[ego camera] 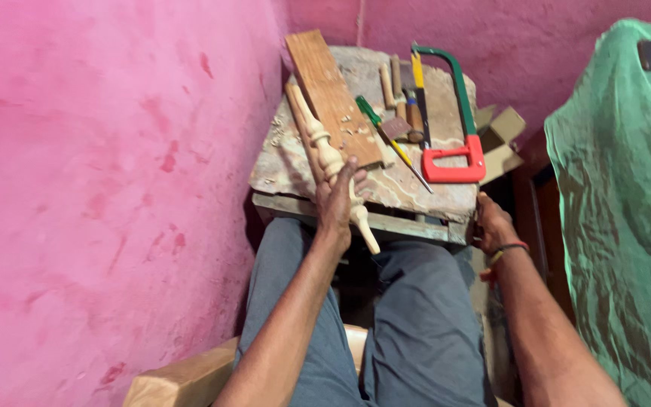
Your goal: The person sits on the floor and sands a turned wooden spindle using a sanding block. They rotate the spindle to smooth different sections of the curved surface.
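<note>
Left hand point(337, 197) fingers wrap the spindle point(329, 162), which lies on the bench point(431, 197) at its 8 o'clock edge beside the plank point(333, 94). Right hand point(493, 224) curls around the bench's 4 o'clock corner. Hacksaw point(453, 143) at 3 o'clock.

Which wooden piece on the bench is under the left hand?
The turned spindle, pale and lathe-shaped, under the left hand; the flat brown plank beside it lies untouched.

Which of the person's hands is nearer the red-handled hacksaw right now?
Right. The right hand grips the table's front corner just below the hacksaw. The left hand holds the turned wooden spindle farther off on the opposite side.
</note>
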